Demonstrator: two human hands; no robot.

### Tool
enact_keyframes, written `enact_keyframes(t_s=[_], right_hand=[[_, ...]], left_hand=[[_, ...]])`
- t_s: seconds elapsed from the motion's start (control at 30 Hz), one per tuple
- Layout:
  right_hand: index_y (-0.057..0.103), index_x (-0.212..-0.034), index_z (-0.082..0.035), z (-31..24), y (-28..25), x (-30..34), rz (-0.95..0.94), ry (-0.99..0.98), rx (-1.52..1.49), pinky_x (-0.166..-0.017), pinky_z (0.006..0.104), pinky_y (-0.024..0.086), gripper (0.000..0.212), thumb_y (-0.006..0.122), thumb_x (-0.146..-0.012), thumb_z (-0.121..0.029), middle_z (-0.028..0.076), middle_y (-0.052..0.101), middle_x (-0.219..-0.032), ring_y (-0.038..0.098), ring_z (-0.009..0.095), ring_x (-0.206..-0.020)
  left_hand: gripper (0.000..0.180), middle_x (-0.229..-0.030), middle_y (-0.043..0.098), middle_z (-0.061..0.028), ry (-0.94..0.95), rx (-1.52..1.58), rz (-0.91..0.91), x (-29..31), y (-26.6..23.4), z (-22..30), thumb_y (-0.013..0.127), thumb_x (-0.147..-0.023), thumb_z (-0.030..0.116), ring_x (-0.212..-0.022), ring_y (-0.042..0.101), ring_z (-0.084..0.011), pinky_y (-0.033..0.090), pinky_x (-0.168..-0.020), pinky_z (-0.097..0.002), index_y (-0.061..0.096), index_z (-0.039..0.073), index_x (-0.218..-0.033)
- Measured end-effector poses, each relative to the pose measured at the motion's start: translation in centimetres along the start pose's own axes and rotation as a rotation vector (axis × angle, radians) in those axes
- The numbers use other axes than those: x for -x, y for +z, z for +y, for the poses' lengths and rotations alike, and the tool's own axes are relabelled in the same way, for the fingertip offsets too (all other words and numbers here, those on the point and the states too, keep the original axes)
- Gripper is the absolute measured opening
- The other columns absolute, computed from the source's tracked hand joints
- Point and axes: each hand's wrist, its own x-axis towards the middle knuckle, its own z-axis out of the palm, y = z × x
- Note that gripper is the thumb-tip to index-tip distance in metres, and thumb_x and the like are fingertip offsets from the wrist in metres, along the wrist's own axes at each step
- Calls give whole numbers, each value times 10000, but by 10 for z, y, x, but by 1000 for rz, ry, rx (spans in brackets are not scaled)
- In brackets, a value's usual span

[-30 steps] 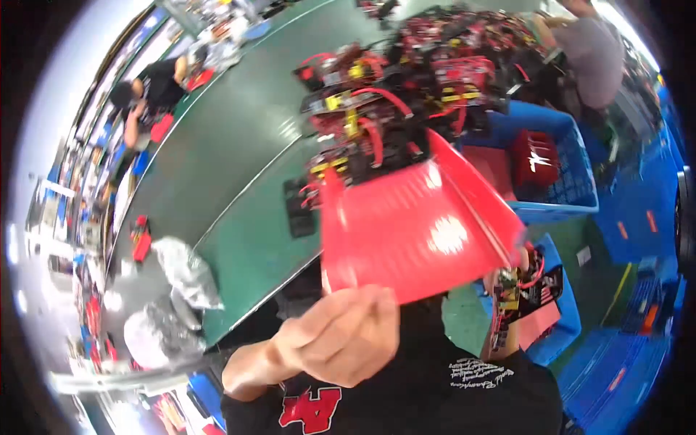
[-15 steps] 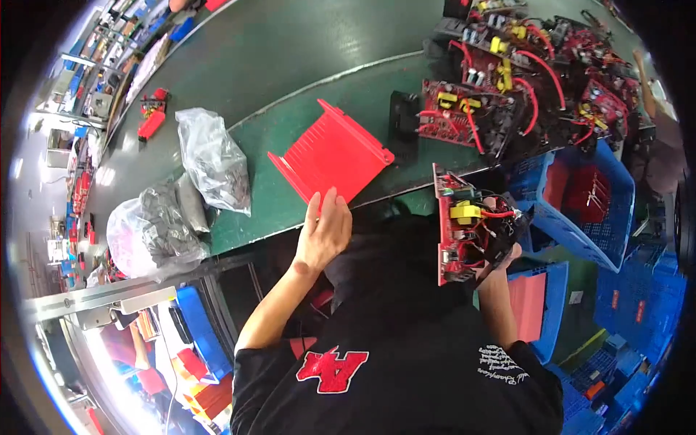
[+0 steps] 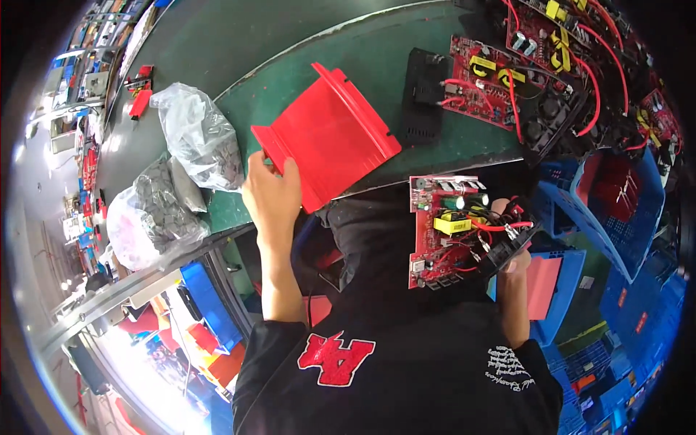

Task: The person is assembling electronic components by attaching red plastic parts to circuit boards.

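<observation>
My left hand (image 3: 272, 190) pinches the left wall of a red U-shaped housing (image 3: 319, 134), thumb on the inner side. The housing is tilted over the green bench, and whether its far end still rests there I cannot tell. At the right, in front of the bench edge, my right hand (image 3: 516, 259) is closed around the black end of a red circuit board assembly (image 3: 428, 243). The board carries a yellow transformer, capacitors and red wires, and its component side shows. Much of my right hand is hidden behind the black part and wires.
Several similar red circuit boards (image 3: 475, 90) with wires lie at the back right, beside a black plastic part (image 3: 424, 94). Clear bags of dark pieces (image 3: 199, 138) sit on the left of the green bench (image 3: 377, 43). Blue crates (image 3: 649, 239) stand at the right.
My left hand has shifted from the housing's near edge to its left wall, and the housing has turned and tilted. The board assembly has moved slightly left and rotated, showing more of its components.
</observation>
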Motion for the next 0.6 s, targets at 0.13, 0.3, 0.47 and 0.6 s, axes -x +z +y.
enact_keyframes(t_s=[0.13, 0.3, 0.47, 0.6], right_hand=[[443, -1163, -9, -4, 0, -5, -36, 43, 37, -835, 320, 506, 851, 892, -479, -244, 85, 536, -1045, 600, 215, -986], [446, -1122, -24, -6, 21, -15, -14, 28, 70, -771, 309, 539, 797, 889, -493, -233, 73, 565, -936, 617, 193, -890], [436, -1142, -11, 4, 12, -14, -65, 81, 101, -819, 340, 541, 806, 877, -501, -223, 96, 579, -977, 630, 217, -944], [430, -1151, -3, 6, 25, -17, -87, 70, 44, -834, 339, 538, 793, 860, -519, -213, 112, 580, -992, 631, 233, -963]], left_hand=[[408, -816, 643, -300, -64, -200, -94, -21, 4, -1, 567, -812, 301, -823, 638, -450, 488, -754, -487, 619, -98, -879], [414, -849, 615, -357, -58, -142, -197, -26, 9, -7, 556, -810, 277, -897, 605, -496, 458, -823, -518, 562, -132, -871], [410, -871, 613, -363, -28, -123, -115, -26, 7, -2, 557, -807, 268, -927, 604, -490, 463, -842, -505, 561, -135, -884], [404, -862, 631, -342, 28, -311, -190, -55, 4, -2, 532, -839, 290, -906, 613, -492, 474, -838, -503, 627, -102, -829]])
